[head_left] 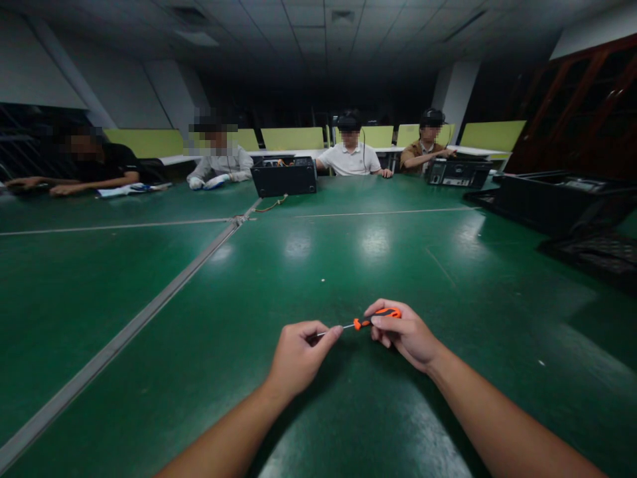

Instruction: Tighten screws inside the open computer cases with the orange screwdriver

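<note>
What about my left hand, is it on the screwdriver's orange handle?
No, the left hand pinches the metal shaft, while the right hand holds the handle.

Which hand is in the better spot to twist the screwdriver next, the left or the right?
Probably the right hand: its fingers hold the fat orange and black handle. The left hand only pinches the thin metal shaft, so it would likely twist less easily.
</note>
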The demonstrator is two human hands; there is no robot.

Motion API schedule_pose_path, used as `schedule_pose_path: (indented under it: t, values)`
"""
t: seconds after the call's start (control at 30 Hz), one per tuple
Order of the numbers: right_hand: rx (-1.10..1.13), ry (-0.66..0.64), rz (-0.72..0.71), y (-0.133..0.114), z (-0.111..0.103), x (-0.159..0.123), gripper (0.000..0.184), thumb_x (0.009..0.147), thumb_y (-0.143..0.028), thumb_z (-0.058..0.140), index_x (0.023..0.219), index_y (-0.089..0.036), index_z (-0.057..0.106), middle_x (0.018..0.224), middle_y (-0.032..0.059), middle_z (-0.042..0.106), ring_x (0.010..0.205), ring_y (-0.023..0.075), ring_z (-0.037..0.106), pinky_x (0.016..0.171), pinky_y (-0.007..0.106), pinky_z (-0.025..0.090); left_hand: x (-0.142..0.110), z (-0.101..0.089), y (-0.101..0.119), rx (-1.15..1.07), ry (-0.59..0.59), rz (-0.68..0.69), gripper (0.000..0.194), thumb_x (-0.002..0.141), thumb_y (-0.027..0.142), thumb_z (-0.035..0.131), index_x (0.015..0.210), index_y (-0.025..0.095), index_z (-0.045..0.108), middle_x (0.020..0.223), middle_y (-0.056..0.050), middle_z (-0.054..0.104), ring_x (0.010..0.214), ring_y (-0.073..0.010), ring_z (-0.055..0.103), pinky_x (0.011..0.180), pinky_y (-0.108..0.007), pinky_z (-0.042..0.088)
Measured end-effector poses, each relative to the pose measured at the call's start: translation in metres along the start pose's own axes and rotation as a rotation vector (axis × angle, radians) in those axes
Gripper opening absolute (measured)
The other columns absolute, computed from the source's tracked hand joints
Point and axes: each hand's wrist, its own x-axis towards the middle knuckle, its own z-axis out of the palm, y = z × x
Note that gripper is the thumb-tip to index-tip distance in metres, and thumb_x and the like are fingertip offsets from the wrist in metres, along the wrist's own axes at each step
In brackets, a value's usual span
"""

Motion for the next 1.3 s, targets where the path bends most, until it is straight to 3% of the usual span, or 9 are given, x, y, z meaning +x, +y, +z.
schedule_pose_path:
  t: [1.3]
  values:
    - [-0.002,-0.001,0.005,-0.0031,0.0029,0.0002,0.019,0.075,-0.027,0.069,0.089,-0.014,0.065,0.058,0.0011,0.063,0.045,0.0088,0.045,0.044,0.021,0.027,0.0006,-0.0004,-0.002,0.011,0.0,0.005,0.04,0.081,0.046,0.065,0.059,0.013,0.069,0.05,0.002,0.052,0.05,-0.0105,0.042,0.048,-0.021,0.03]
